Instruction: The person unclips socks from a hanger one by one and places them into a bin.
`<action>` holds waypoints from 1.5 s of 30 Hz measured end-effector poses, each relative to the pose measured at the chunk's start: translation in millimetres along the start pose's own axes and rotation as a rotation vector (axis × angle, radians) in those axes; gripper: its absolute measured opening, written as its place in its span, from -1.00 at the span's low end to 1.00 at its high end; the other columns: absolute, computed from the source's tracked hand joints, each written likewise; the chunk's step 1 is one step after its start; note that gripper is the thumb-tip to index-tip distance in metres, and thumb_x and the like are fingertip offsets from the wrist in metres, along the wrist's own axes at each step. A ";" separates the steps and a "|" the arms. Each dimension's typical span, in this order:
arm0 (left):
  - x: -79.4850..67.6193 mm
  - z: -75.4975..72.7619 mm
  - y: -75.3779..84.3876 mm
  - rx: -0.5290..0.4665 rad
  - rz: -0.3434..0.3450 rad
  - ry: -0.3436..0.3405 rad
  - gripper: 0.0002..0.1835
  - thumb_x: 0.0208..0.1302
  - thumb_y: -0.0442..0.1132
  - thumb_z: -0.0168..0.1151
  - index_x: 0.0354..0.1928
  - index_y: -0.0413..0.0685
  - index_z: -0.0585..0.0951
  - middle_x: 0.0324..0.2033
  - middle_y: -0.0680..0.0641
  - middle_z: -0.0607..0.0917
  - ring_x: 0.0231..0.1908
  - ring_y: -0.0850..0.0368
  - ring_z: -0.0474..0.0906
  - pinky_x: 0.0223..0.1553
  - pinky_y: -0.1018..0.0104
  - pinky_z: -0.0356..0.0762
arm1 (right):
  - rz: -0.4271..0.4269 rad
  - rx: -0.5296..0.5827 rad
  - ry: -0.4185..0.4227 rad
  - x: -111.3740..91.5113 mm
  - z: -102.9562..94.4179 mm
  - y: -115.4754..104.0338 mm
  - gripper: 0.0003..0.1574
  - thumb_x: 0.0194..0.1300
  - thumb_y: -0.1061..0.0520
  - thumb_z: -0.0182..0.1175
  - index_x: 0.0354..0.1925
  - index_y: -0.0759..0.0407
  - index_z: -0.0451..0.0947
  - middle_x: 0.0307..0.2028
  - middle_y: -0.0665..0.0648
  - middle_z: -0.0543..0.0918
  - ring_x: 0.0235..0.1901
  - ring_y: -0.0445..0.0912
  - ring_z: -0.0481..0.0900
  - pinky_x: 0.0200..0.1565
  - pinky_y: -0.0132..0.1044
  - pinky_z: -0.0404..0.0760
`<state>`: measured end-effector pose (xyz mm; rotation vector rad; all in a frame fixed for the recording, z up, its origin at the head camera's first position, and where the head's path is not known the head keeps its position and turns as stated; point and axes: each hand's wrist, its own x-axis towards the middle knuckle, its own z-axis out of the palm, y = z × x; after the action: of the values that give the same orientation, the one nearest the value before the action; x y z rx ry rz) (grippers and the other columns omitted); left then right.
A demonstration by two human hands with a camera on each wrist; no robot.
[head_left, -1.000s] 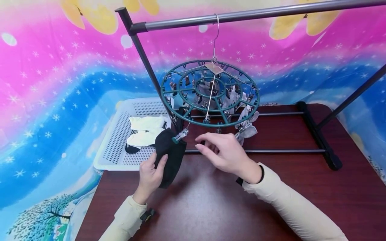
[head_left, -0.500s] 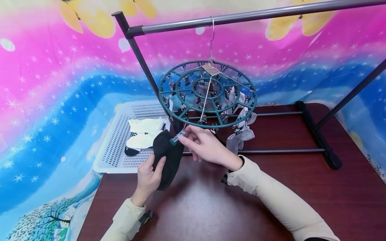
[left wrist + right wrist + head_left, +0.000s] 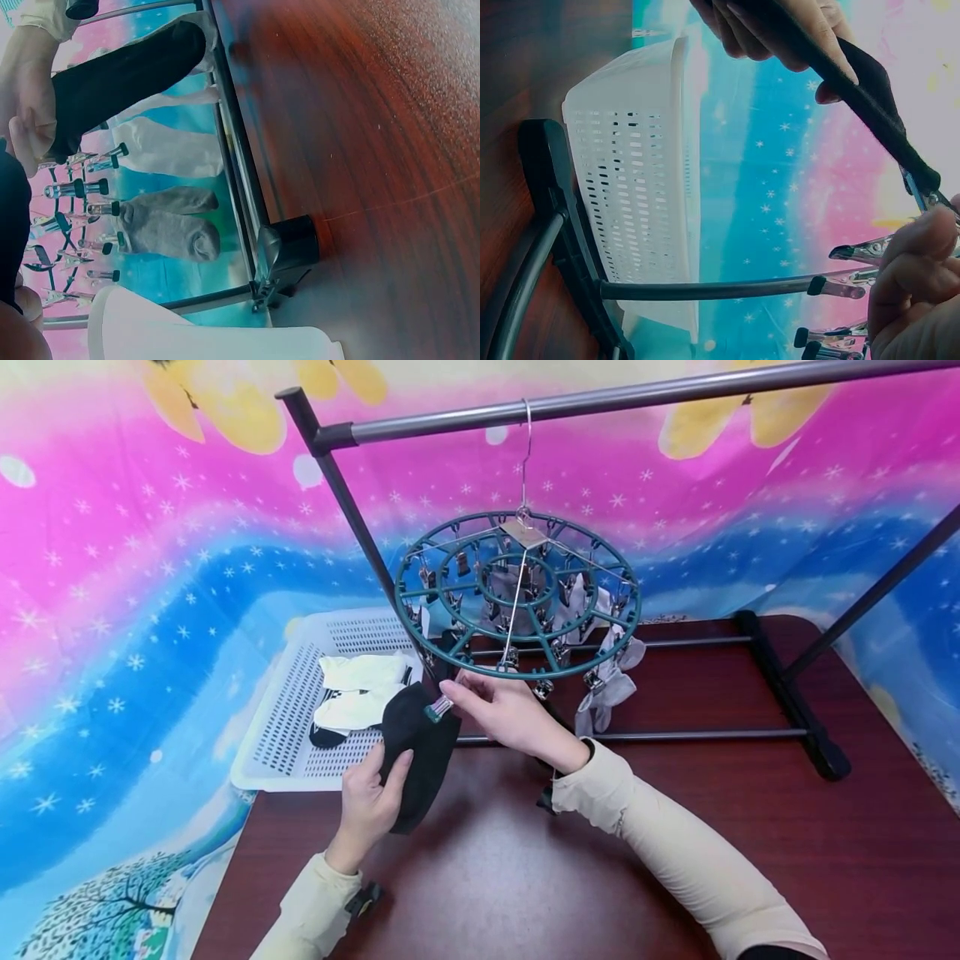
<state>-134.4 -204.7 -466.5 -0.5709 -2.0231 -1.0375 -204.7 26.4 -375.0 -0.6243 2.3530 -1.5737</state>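
Two hands work one black sock [image 3: 420, 752]: the left hand [image 3: 370, 806] holds its lower half, thumb curled over the soft knit, while the right hand [image 3: 504, 710], which a second ago hovered with fingers spread to the right of the metal clip [image 3: 438, 707], has closed in and now pinches it between fingertips. That clip bites the sock's upper edge, so the sock hangs just left of the right fingers, and the pinch likely means the clip is being opened. Above them hangs the round teal drying hanger [image 3: 517, 593], a spoked plastic ring; beyond the left fingers sits a perforated white basket [image 3: 292, 718] on the glossy dark table [image 3: 750, 843].
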 end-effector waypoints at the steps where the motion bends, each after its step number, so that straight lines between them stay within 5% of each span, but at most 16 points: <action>1: -0.1 0.3 -0.7 -0.001 0.005 0.003 -0.76 0.44 -0.26 0.31 -0.38 -0.26 0.58 -0.75 -0.03 0.47 -0.72 0.21 0.38 -0.64 0.38 0.37 | -0.004 0.003 0.002 0.4 0.0 0.2 -0.48 0.48 -0.43 0.08 -0.23 -0.10 0.62 -0.47 0.04 0.63 -0.36 -0.12 0.69 -0.24 -0.23 0.66; 4: 0.3 0.9 -1.9 -0.009 0.013 0.008 -0.64 0.49 -0.17 0.28 -0.47 -0.22 0.50 -0.76 0.03 0.33 -0.71 0.25 0.26 -0.67 0.41 0.29 | -0.020 0.017 0.002 1.9 0.5 1.3 -0.51 0.49 -0.39 0.10 -0.18 -0.07 0.65 -0.30 -0.01 0.73 -0.12 -0.24 0.75 -0.07 -0.25 0.73; 9: 0.8 1.0 -2.7 -0.012 0.017 0.008 -0.56 0.52 -0.09 0.24 -0.50 -0.19 0.44 -0.75 0.04 0.24 -0.70 0.27 0.19 -0.68 0.43 0.22 | -0.030 0.031 0.007 3.1 1.1 2.2 -0.50 0.51 -0.32 0.12 0.03 -0.01 0.67 -0.16 0.00 0.78 -0.06 -0.20 0.78 0.00 -0.24 0.74; 17: 3.0 2.3 -0.3 -0.020 0.018 -0.011 -0.61 0.54 -0.07 0.20 -0.34 -0.29 0.59 -0.69 -0.06 0.48 -0.68 0.23 0.34 -0.63 0.40 0.35 | -0.030 0.016 0.012 1.9 1.2 0.6 -0.33 0.54 -0.25 0.12 0.36 0.15 0.53 0.16 0.13 0.73 0.05 -0.10 0.77 0.09 -0.15 0.71; 25: 1.7 1.7 0.6 -0.023 0.007 -0.037 -0.72 0.51 -0.19 0.25 -0.21 -0.35 0.65 -0.60 -0.17 0.66 -0.65 0.13 0.52 -0.55 0.33 0.50 | -0.075 0.000 0.039 3.7 2.4 0.9 -0.42 0.56 -0.20 0.12 0.24 0.17 0.63 0.14 0.12 0.74 0.01 -0.09 0.78 0.08 -0.14 0.72; 30: 0.1 0.8 0.3 0.003 0.053 -0.040 -0.56 0.56 -0.03 0.17 -0.39 -0.28 0.56 -0.72 -0.05 0.45 -0.70 0.22 0.32 -0.63 0.40 0.35 | -0.110 0.039 0.041 4.5 3.1 2.1 -0.49 0.57 -0.15 0.13 0.13 0.21 0.67 0.08 0.12 0.76 0.00 -0.05 0.79 0.10 -0.15 0.70; 34: -2.1 -0.2 1.8 -0.010 0.069 -0.082 -0.55 0.56 0.01 0.15 -0.38 -0.25 0.57 -0.74 -0.01 0.40 -0.72 0.24 0.30 -0.64 0.42 0.36 | -0.116 0.027 0.055 4.0 2.7 2.4 -0.49 0.57 -0.15 0.14 0.15 0.19 0.67 0.11 0.09 0.75 0.05 -0.08 0.76 0.18 -0.11 0.66; 45: -3.5 -5.4 3.0 -0.037 0.102 -0.142 -0.56 0.56 -0.02 0.14 -0.20 -0.34 0.65 -0.55 -0.20 0.72 -0.70 0.19 0.49 -0.57 0.35 0.54 | -0.046 -0.054 0.070 1.8 1.1 2.8 -0.33 0.56 -0.24 0.09 0.41 0.11 0.50 0.34 0.11 0.60 0.32 -0.05 0.57 0.32 -0.01 0.55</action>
<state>-128.0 -207.6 -465.9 -0.7783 -2.0770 -1.0002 -206.5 25.5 -377.9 -0.6493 2.4563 -1.5802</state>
